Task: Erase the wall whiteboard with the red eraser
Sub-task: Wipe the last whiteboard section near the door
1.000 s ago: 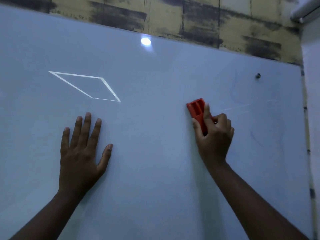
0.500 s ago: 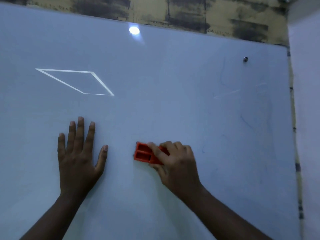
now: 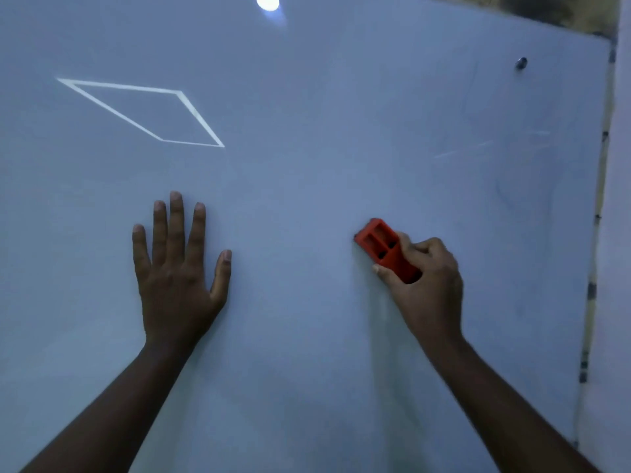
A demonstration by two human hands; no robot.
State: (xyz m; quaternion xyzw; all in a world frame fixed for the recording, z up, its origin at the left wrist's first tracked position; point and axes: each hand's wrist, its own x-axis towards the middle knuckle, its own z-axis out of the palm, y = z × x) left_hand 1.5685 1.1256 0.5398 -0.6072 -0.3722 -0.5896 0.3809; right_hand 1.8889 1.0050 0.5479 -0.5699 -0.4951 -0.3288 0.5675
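Observation:
The wall whiteboard [image 3: 307, 172] fills almost the whole view. My right hand [image 3: 426, 278] grips the red eraser [image 3: 384, 247] and holds it against the board right of centre, its ribbed back facing me and its free end pointing up-left. My left hand [image 3: 177, 268] lies flat on the board to the left, fingers spread and straight. Faint pen marks [image 3: 478, 148] show on the board's upper right. A bright four-sided outline of light [image 3: 143, 110] sits on the upper left.
A lamp's reflection [image 3: 268, 1] glares at the top of the board. A small metal screw head [image 3: 521, 63] sits near the upper right corner. The board's right edge [image 3: 597, 233] meets a pale wall, with yellow-and-dark wall above.
My right hand swept the eraser from the upper right down to the left beside my left hand, then back right. My left hand stayed flat on the board. The view tilted down.

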